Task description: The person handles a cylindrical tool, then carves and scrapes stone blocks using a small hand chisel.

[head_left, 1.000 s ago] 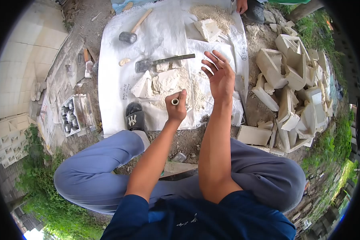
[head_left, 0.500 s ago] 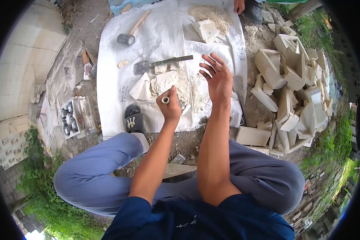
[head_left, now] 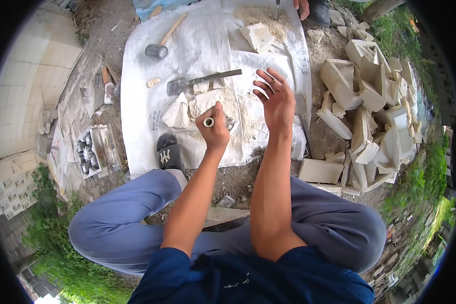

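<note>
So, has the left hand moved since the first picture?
Yes: the left hand has shifted left and slightly forward, nearer the head of the black-handled hammer on the sheet.

Sheet (head_left: 142,101) on ground (head_left: 233,185). Mallet (head_left: 157,51) near far left corner, hammer (head_left: 177,86) toward middle, rubble (head_left: 203,104) before it. Block pile (head_left: 362,91) off right edge, tray (head_left: 90,152) off left.

On the white sheet (head_left: 139,116) we've got two hammers, one wooden-handled (head_left: 156,51), one dark-handled (head_left: 177,86)! One sandal (head_left: 169,156) at its near edge, one clog (head_left: 319,13) off its far right corner. Left of it, one cupped tray (head_left: 88,152), one orange-handled tool (head_left: 108,92). Right of it, heaped pale slabs (head_left: 371,86), overlapping too much to count!
</note>
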A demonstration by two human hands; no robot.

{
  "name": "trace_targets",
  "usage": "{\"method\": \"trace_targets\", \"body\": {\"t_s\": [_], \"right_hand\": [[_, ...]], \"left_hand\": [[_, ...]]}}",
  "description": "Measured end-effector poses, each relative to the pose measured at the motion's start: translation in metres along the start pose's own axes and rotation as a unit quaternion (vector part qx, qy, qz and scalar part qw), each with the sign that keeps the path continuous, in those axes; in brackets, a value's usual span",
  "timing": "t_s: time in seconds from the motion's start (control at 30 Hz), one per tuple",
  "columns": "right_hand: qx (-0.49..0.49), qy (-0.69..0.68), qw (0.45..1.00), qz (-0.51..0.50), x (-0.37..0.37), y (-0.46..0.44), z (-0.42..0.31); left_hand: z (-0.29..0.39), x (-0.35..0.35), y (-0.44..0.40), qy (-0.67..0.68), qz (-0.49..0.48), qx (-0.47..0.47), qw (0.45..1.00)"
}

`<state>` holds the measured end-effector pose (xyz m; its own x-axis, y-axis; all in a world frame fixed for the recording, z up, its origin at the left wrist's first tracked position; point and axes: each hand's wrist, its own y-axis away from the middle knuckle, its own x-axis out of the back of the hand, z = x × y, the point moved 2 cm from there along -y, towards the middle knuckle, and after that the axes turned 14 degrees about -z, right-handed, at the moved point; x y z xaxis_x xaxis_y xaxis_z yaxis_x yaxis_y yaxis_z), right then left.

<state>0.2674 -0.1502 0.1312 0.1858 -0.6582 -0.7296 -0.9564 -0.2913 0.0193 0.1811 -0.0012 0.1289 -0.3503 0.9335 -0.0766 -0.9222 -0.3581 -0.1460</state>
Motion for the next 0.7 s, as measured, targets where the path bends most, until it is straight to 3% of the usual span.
{"method": "trace_targets", "body": {"t_s": [0.07, 0.17, 0.2, 0.23, 0.3, 0.43, 0.57, 0.63, 0.7], "right_hand": [[0.001, 0.008, 1.0, 0.017, 0.003, 0.002, -0.002], [-0.005, -0.007, 1.0, 0.03, 0.002, 0.002, 0.002], [-0.003, -0.008, 1.0, 0.03, 0.001, 0.001, 0.003], [-0.005, -0.009, 1.0, 0.022, 0.0, 0.0, 0.004], [-0.001, -0.01, 1.0, 0.011, -0.002, -0.004, 0.006], [-0.012, 0.009, 1.0, -0.003, -0.004, -0.004, 0.005], [-0.013, 0.028, 0.999, -0.008, 0.005, 0.001, 0.007], [-0.013, 0.004, 1.0, 0.015, 0.01, 0.002, 0.009], [-0.009, 0.001, 1.0, 0.015, 0.008, 0.001, 0.006]], "left_hand": [[0.025, 0.0, 0.007, 0.023, 0.0, -0.024, 0.999], [0.011, 0.012, 0.014, 0.057, 0.043, -0.041, 0.997], [-0.009, 0.015, 0.019, 0.011, 0.052, -0.011, 0.999], [-0.048, 0.022, 0.028, -0.033, 0.006, 0.013, 0.999], [-0.041, 0.004, 0.013, -0.148, -0.091, -0.006, 0.985], [-0.011, -0.002, -0.012, 0.003, -0.006, 0.032, 0.999], [0.022, -0.012, 0.003, 0.0, -0.033, -0.031, 0.999], [0.007, -0.011, 0.013, -0.026, -0.011, -0.035, 0.999], [-0.056, 0.006, 0.029, -0.144, -0.05, -0.048, 0.987]]}}
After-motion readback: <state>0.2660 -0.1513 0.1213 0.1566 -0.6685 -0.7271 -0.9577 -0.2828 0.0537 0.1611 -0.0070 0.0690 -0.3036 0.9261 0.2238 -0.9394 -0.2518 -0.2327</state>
